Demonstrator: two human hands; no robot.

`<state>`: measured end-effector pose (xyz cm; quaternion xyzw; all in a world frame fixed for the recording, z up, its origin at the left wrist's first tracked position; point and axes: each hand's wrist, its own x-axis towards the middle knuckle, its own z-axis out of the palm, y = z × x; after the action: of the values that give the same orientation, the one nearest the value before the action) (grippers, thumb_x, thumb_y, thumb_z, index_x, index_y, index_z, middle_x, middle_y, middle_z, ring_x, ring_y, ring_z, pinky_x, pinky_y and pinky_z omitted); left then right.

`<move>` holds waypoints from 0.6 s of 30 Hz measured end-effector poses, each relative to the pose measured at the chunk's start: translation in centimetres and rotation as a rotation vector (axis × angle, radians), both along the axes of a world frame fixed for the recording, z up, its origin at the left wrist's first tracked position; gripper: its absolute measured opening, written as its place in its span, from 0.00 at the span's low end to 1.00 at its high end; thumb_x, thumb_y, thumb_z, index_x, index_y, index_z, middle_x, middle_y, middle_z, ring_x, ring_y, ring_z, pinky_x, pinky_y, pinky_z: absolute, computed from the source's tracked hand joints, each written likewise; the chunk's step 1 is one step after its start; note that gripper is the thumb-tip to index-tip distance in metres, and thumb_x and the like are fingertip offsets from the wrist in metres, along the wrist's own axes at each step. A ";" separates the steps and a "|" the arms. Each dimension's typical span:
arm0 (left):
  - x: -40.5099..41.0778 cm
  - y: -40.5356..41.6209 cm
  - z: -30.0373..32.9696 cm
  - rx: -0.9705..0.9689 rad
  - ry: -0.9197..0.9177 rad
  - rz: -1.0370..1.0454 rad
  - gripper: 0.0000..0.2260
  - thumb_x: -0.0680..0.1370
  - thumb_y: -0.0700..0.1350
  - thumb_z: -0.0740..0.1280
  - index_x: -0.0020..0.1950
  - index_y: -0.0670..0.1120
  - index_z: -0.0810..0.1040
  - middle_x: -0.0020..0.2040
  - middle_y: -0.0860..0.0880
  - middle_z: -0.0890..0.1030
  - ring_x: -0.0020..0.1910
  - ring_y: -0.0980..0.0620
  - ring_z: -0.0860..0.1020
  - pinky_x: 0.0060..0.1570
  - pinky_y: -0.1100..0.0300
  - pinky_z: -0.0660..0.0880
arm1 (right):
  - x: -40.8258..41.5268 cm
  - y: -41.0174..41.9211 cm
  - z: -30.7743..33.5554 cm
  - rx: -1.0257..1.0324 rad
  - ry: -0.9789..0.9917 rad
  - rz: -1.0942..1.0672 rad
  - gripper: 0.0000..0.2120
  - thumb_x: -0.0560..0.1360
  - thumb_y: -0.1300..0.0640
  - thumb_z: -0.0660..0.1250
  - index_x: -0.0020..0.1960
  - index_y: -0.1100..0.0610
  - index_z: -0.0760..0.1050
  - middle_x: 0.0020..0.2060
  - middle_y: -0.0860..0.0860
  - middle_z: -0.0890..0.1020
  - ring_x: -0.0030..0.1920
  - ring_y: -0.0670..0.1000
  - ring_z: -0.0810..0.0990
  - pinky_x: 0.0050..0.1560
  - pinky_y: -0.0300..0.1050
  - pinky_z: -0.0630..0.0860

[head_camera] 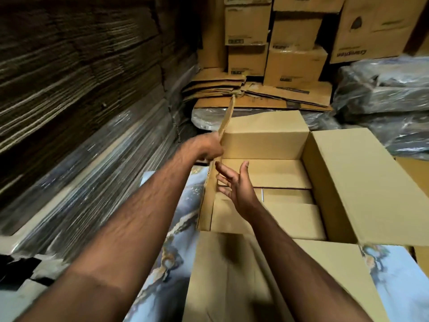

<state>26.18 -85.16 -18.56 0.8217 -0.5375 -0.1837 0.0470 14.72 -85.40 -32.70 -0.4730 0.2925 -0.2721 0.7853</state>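
An open brown cardboard box (329, 182) stands in front of me on a marbled blue-grey surface (183, 219). Its right flap lies folded outward, its near flap (267, 275) points toward me, and its far flap stands up. My left hand (207, 147) grips the left flap (226, 119) near its base and holds it upright, seen edge-on. Just inside the box's left wall hovers my right hand (234, 182), fingers spread and holding nothing. The bottom flaps inside the box lie flat.
A tall wall of flattened cardboard sheets (81, 77), the lower ones wrapped in plastic, runs along the left. Stacked cartons (294, 43) and flat cardboard (267, 94) fill the back. Plastic-wrapped bundles (383, 101) lie at the right.
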 end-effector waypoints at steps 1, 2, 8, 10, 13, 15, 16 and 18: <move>0.7 0.5 0.8 -0.018 -0.070 0.033 0.16 0.79 0.39 0.60 0.67 0.39 0.71 0.55 0.42 0.79 0.47 0.45 0.79 0.34 0.57 0.75 | 0.4 0.2 -0.1 -0.018 0.023 -0.010 0.39 0.78 0.33 0.31 0.74 0.50 0.68 0.74 0.46 0.69 0.71 0.50 0.68 0.75 0.57 0.59; 1.7 0.9 1.0 -0.030 -0.139 0.071 0.18 0.80 0.38 0.60 0.70 0.39 0.69 0.61 0.40 0.78 0.52 0.43 0.79 0.40 0.54 0.77 | 1.0 0.4 0.0 -0.030 0.046 -0.029 0.39 0.79 0.33 0.32 0.74 0.50 0.69 0.74 0.47 0.70 0.72 0.51 0.69 0.75 0.57 0.60; 10.3 4.9 -4.4 -0.118 -0.172 0.391 0.29 0.81 0.43 0.59 0.80 0.45 0.50 0.73 0.35 0.66 0.70 0.36 0.68 0.64 0.43 0.68 | 4.8 1.9 -0.7 -0.073 0.160 -0.206 0.35 0.82 0.35 0.38 0.66 0.52 0.76 0.65 0.51 0.78 0.66 0.51 0.74 0.67 0.53 0.66; 12.1 5.8 -7.2 -0.098 -0.198 0.444 0.31 0.81 0.46 0.61 0.80 0.45 0.50 0.73 0.35 0.64 0.70 0.36 0.67 0.66 0.43 0.68 | 5.5 2.4 -1.3 -0.092 0.203 -0.253 0.33 0.82 0.36 0.40 0.63 0.54 0.77 0.62 0.52 0.80 0.61 0.51 0.76 0.62 0.50 0.70; 13.3 6.2 -11.3 0.087 -0.161 0.437 0.29 0.81 0.49 0.62 0.79 0.45 0.53 0.76 0.34 0.59 0.74 0.35 0.60 0.70 0.39 0.63 | 5.2 2.9 -1.5 -0.113 0.272 -0.321 0.25 0.84 0.41 0.48 0.54 0.54 0.79 0.51 0.51 0.83 0.51 0.49 0.79 0.52 0.46 0.72; 13.1 5.9 -13.4 0.199 -0.049 0.302 0.29 0.81 0.55 0.62 0.77 0.44 0.60 0.76 0.35 0.60 0.75 0.35 0.60 0.71 0.42 0.63 | 3.9 2.7 -1.9 -0.214 0.368 -0.340 0.17 0.84 0.47 0.55 0.49 0.53 0.80 0.48 0.51 0.83 0.50 0.50 0.80 0.51 0.47 0.73; 12.6 5.6 -13.9 0.222 0.034 0.228 0.30 0.80 0.59 0.61 0.76 0.42 0.63 0.76 0.36 0.63 0.74 0.37 0.63 0.70 0.46 0.64 | 3.0 2.4 -2.2 -0.285 0.415 -0.341 0.13 0.83 0.50 0.58 0.48 0.53 0.80 0.47 0.51 0.83 0.51 0.51 0.81 0.51 0.46 0.74; 10.7 4.9 -14.5 0.201 0.227 0.152 0.34 0.80 0.64 0.57 0.75 0.38 0.66 0.74 0.38 0.68 0.72 0.39 0.67 0.67 0.53 0.65 | 0.7 1.6 -2.6 -0.418 0.520 -0.335 0.09 0.82 0.54 0.61 0.48 0.54 0.79 0.44 0.49 0.82 0.50 0.52 0.80 0.49 0.43 0.73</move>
<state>36.85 -80.26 -33.06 0.8345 -0.4441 -0.3238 0.0387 15.42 -83.76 -35.35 -0.6222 0.4938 -0.3214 0.5155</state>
